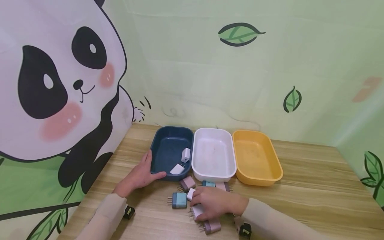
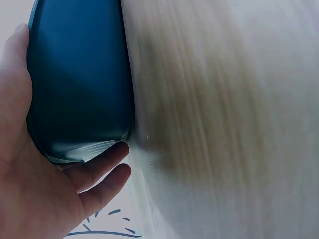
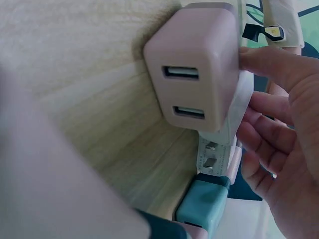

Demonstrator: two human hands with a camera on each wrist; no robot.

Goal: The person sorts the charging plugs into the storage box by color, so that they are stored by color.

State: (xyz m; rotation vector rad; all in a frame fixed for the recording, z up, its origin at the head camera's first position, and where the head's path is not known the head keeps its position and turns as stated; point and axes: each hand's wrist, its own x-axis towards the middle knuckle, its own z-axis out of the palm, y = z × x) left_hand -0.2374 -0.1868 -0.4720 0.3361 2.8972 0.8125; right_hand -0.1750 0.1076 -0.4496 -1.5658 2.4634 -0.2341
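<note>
My left hand (image 1: 143, 171) rests against the near left corner of the dark blue tray (image 1: 172, 131), thumb over the front rim and fingers along the side. Two white charger plugs (image 1: 185, 155) lie in that tray. Palm down over a cluster of chargers, my right hand (image 1: 217, 201) pinches a white charger (image 1: 197, 210) between thumb and fingers. A pink charger (image 1: 212, 226) lies just in front of it, showing two USB slots in the right wrist view. Another white charger (image 1: 190, 194) is partly hidden behind the fingers.
A white tray (image 1: 213, 131) and a yellow tray (image 1: 277, 171) stand right of the blue one. Around the right hand lie a blue charger (image 1: 180, 200), a pink charger (image 1: 187, 183), and more blue and pink ones by the white tray. A printed backdrop (image 1: 192, 83) rises behind.
</note>
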